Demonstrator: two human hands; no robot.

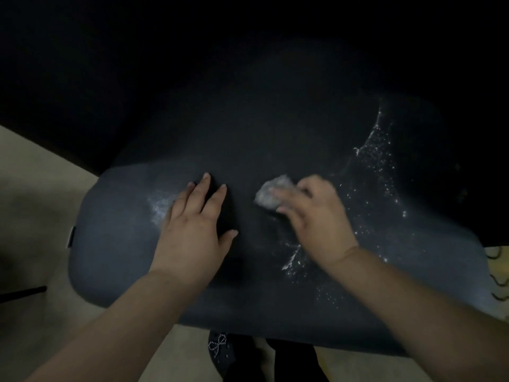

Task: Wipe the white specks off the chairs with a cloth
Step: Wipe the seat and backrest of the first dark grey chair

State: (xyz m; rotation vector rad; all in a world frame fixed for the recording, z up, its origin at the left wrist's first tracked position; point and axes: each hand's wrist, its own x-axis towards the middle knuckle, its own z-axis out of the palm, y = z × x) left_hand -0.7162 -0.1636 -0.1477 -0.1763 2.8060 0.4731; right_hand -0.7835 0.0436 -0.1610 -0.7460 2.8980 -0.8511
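On the dark chair seat, a little right of the middle, sits the small gray cloth. The right hand grips it, fingers curled over the bunched cloth, and it looks blurry. The left hand lies flat on the seat at about 9 o'clock from the cloth, fingers straight, holding nothing.

White specks are thick at about 2 o'clock from the cloth, up by the seat's back curve. More specks lie at 5 o'clock, near the right wrist. A pale smear shows just beside the left hand.

Things could go wrong, I think. The cloth is small, so a fast wipe may just push specks around or smear them. Specks could fall off the edge onto the floor. The left hand may pick up dust from the smear and spread it. The room is dim, so some specks may get missed.

No writing or labels can be read anywhere.
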